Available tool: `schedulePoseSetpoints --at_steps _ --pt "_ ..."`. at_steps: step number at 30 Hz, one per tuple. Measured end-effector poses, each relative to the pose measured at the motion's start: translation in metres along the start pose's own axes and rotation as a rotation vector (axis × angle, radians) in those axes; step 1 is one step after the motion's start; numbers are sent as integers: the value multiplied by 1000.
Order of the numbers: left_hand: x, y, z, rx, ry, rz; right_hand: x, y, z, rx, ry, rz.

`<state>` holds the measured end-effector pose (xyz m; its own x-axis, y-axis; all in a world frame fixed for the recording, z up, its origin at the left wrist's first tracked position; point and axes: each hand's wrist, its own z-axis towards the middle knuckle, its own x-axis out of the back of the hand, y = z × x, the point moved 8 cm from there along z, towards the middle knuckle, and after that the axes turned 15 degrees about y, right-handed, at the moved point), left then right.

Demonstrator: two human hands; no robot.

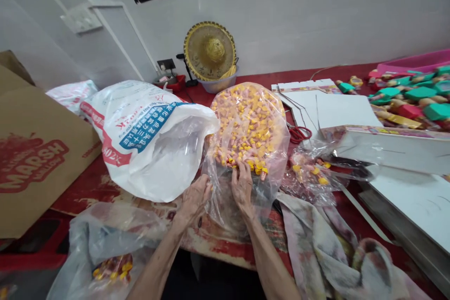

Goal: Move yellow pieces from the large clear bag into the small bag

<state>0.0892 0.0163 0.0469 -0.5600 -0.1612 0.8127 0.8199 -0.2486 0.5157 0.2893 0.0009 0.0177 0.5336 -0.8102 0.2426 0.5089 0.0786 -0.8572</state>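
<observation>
Your left hand [194, 199] clenches the clear plastic bag [225, 208]; whether your right hand [242, 187] is gripping it is unclear. The yellow-and-pink pieces [248, 126] lie just beyond your fingertips: a slack hold could spill them (that film looks slippery).

Bright, even light, with curved wide-angle edges.

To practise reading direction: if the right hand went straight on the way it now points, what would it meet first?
Probably the pink and yellow pieces in the clear plastic bag; the right hand seems to touch them, though depth is unclear.
</observation>
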Motion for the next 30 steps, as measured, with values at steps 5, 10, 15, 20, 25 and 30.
schedulePoseSetpoints --at_steps 5,10,15,20,25,30 --pt "4 -23 4 233 -50 -350 -20 -2 -6 241 -132 -240" --pt "20 -24 -21 217 87 -384 -20 2 -8 228 -146 -275" --pt "23 -7 -35 26 255 -162 -17 -2 -9 272 -157 -280" --pt "13 0 -32 -67 148 -74 -6 3 -6 181 -136 -316" --pt "19 4 -49 -25 237 -3 1 4 -4 155 -157 -354" --pt "8 1 -54 85 79 -187 3 7 1 113 -137 -297"
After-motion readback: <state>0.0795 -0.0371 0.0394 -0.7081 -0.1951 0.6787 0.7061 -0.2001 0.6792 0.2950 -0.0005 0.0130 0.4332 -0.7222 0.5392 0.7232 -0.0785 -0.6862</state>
